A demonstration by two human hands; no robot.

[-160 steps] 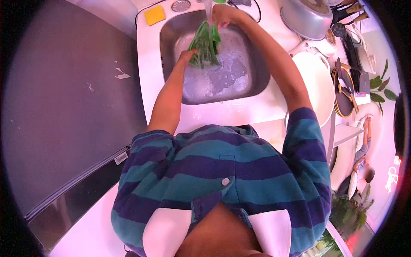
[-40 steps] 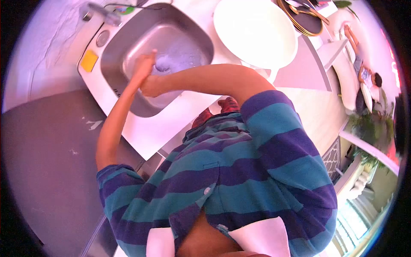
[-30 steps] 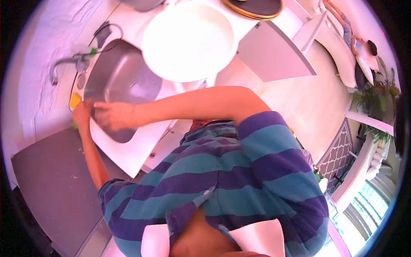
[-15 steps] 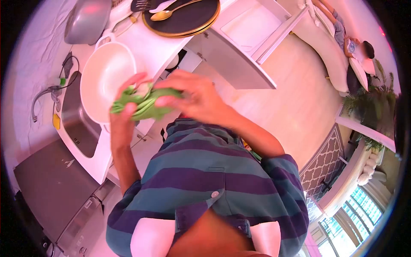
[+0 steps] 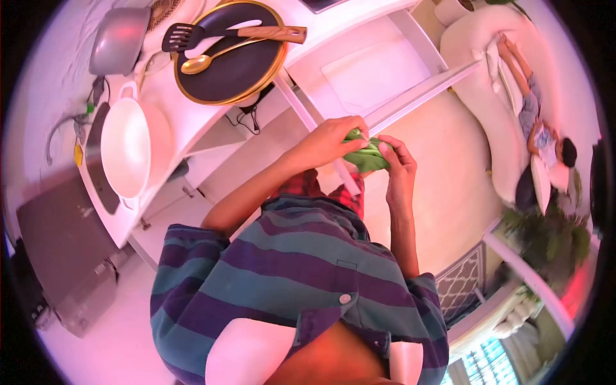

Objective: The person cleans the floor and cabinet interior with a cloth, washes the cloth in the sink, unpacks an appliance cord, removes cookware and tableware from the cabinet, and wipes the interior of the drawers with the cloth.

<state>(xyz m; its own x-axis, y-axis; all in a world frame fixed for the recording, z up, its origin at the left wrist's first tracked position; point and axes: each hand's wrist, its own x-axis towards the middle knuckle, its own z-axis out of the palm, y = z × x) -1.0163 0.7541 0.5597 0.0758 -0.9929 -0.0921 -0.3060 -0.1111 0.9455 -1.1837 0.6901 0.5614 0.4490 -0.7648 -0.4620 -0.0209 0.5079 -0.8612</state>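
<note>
A bundle of folded green leaves (image 5: 369, 156) is held between both hands in front of the body, over the floor beside an open drawer (image 5: 375, 70). My left hand (image 5: 330, 142) has its fingers closed on the bundle's left end. On the right end, my right hand (image 5: 398, 156) grips it with thumb and fingers. Behind my left arm stands a white pot (image 5: 126, 149) on the counter. A stack of dark gold-rimmed plates (image 5: 237, 70) carries a gold spoon (image 5: 197, 65) and a black slotted turner (image 5: 183, 37) with a wooden handle.
The sink (image 5: 99, 154) lies left of the pot, with a yellow sponge (image 5: 78, 154) at its edge. A grey metal pot (image 5: 119, 40) is at the back. Another person (image 5: 545, 138) reclines on a pale sofa (image 5: 478, 96) at the right. Cabinet doors stand open below the counter.
The view has swung right, away from the sink. Both hands have left the sink with the green leaves and moved past the white pot and plates to beside the open drawer.
</note>
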